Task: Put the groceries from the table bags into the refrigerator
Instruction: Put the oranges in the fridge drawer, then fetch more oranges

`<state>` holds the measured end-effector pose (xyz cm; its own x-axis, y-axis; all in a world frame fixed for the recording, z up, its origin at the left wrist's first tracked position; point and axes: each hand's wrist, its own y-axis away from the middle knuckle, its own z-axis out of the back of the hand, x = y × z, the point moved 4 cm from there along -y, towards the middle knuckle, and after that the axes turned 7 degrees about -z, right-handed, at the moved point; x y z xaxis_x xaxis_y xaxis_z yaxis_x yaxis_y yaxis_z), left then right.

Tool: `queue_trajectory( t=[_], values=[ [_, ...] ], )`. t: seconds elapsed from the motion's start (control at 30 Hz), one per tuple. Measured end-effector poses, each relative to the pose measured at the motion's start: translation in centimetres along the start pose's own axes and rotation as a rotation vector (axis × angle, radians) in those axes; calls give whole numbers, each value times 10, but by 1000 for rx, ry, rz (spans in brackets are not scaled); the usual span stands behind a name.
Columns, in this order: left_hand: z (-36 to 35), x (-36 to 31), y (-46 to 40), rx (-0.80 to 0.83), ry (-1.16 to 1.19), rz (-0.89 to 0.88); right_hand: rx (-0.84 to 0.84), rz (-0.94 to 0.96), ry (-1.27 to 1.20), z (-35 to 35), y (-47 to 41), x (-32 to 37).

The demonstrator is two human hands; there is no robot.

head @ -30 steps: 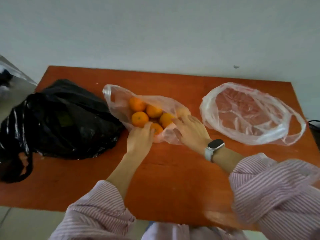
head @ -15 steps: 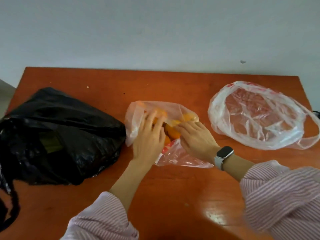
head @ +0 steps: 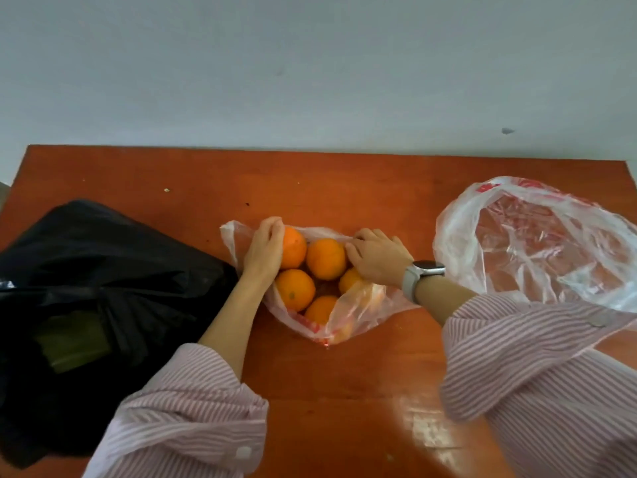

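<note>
Across the whole lower view, a reddish-brown desk (head: 344,188) against a pale wall. At its left, a large crumpled black bag (head: 103,270), something green showing dimly through an opening. At its right, a clear bag (head: 537,243) with red print, lying open and slack. Between the two, a smaller clear bag of oranges (head: 362,305), spread open on the desk, five fruits plainly visible and more blurred behind the plastic. Reaching in from below, two forearms in pink-striped sleeves (head: 193,408) pushed up past the wrists. Left hand (head: 263,248) at the bag's far left edge, back upward, fingers curled over and pinching the plastic rim, resting against the top-left orange (head: 293,247). Right hand (head: 377,257) at the far right edge, knuckles up, fingers bent and gripping the rim beside the middle orange. Hands well apart, holding the bag's mouth wide. On the right wrist, a watch (head: 425,270) with a pale strap.
</note>
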<state>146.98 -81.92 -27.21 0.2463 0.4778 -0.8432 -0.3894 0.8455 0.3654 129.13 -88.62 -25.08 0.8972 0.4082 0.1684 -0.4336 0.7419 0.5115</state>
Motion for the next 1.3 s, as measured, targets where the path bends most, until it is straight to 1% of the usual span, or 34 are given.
queue_trajectory(
  t=[0.1, 0.17, 0.2, 0.27, 0.3, 0.33, 0.4, 0.43, 0.47, 0.5, 0.53, 0.57, 0.6, 0.63, 0.7, 0.8, 0.87, 0.97, 1.07, 1.1, 1.2, 1.27, 1.3],
  values=[
    [-13, 1, 12, 18, 9, 41, -9, -25, 31, 0, 5, -18],
    [-18, -8, 25, 27, -132, 0, -65, -36, -1, 0, 11, -26],
    [-19, -14, 32, 15, -289, -49, -115, -33, -46, 1, 16, -26],
    [-16, -30, 44, -75, -615, -198, -217, 34, -124, 4, 25, -20],
    [-13, -38, 50, -139, -692, -290, -241, 90, -128, 4, 29, -15],
    [-10, -47, 54, -203, -719, -401, -245, 150, -111, 5, 33, -10],
    [-9, -57, 56, -267, -770, -649, -221, 226, -44, 6, 37, -2],
    [-11, -57, 53, -239, -854, -733, -205, 240, -15, 5, 37, 1],
    [-13, -51, 46, -166, -928, -748, -184, 247, 1, 4, 36, 3],
    [-13, -43, 39, -65, -960, -681, -163, 255, 11, 1, 36, 4],
    [-13, -31, 31, 60, -941, -551, -151, 261, 22, -2, 35, 5],
    [-12, -17, 27, 171, -866, -404, -143, 257, 37, -4, 35, 5],
    [-12, -6, 25, 243, -768, -290, -136, 239, 52, -5, 36, 4],
    [-12, -1, 25, 268, -707, -235, -129, 205, 60, -6, 35, 2],
    [-13, -2, 27, 252, -692, -214, -114, 129, 45, -7, 32, -1],
    [-10, -11, 25, 170, -749, -223, -106, 61, -52, -3, 28, 3],
    [-8, -15, 26, 126, -728, -250, -114, 38, -131, 1, 29, 4],
    [3, -30, 35, 23, -475, -253, -191, 13, -340, 10, 42, 1],
    [13, -63, 56, -134, -246, -373, -318, -12, -643, 25, 67, -5],
    [13, -73, 64, -152, -183, -411, -354, -13, -738, 29, 76, -7],
    [-4, -97, 88, -104, -33, -503, -477, 0, -887, 37, 109, -21],
    [-24, -105, 107, -29, -32, -557, -545, -21, -944, 33, 135, -36],
    [-37, -106, 116, 3, -54, -551, -573, -43, -960, 29, 151, -46]
  ],
)
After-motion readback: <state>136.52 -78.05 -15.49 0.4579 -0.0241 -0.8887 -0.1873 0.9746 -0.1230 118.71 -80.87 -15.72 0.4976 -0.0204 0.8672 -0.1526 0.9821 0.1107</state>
